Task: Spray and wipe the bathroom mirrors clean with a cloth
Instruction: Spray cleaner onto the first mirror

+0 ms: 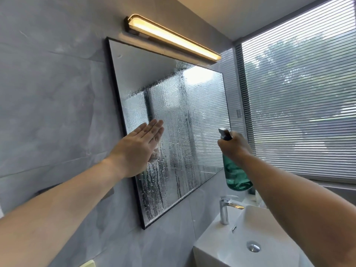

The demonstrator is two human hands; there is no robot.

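A black-framed mirror (196, 120) hangs on the grey wall, and droplets and runs of spray cover most of its glass. My left hand (140, 145) lies flat against the mirror's left part, fingers straight and together, pressing a small pale cloth (154, 155) that peeks out under the palm. My right hand (234, 145) grips the neck of a green see-through spray bottle (236, 176), held up in front of the mirror's right edge. Its silver nozzle points left towards the glass.
A lit bar lamp (173, 38) sits above the mirror. Below right is a white basin (269, 224) with a chrome tap (225, 210). A window with slatted blinds (300, 105) fills the right wall. A dark fitting (46, 189) is on the wall behind my left forearm.
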